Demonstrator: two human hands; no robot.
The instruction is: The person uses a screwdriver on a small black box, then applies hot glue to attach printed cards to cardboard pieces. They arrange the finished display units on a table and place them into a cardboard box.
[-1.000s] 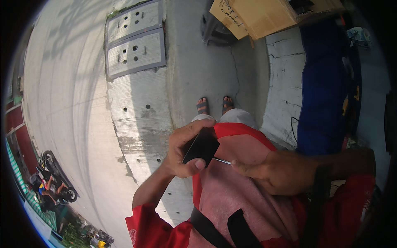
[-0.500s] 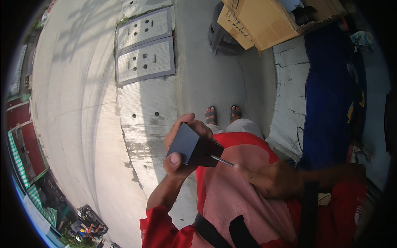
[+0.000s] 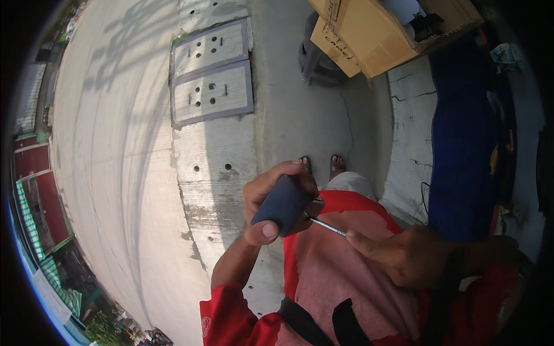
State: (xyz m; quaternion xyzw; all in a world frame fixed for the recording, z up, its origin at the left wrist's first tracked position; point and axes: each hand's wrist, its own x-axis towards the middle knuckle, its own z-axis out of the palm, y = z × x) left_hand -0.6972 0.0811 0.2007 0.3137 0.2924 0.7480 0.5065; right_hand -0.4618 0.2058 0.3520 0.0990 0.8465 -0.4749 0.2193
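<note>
My left hand (image 3: 255, 195) grips a small dark blue-black box-shaped object (image 3: 281, 203), with the thumb on the near side and fingers over the far side. In my right hand (image 3: 404, 256) is a screwdriver with a thin metal shaft (image 3: 328, 225). Its handle is hidden inside my fist, and the index finger lies along the shaft. The shaft's tip meets the right-hand side of the box; whether it sits in a hole or only touches there I cannot tell. Both hands are in front of my red and pink shirt (image 3: 346, 259).
A cardboard box (image 3: 369, 37) rests on a dark plastic stool (image 3: 323, 66) beyond my feet. To the right hangs a dark blue cloth (image 3: 464, 144) beside a cracked concrete ledge (image 3: 412, 132). Drain covers (image 3: 213, 78) and a sunlit concrete road (image 3: 115, 173) lie to the left.
The whole view has shifted, so hands and surroundings appear farther right and slightly lower. The dark box has turned in my left hand, and the screwdriver's tip remains at its side.
</note>
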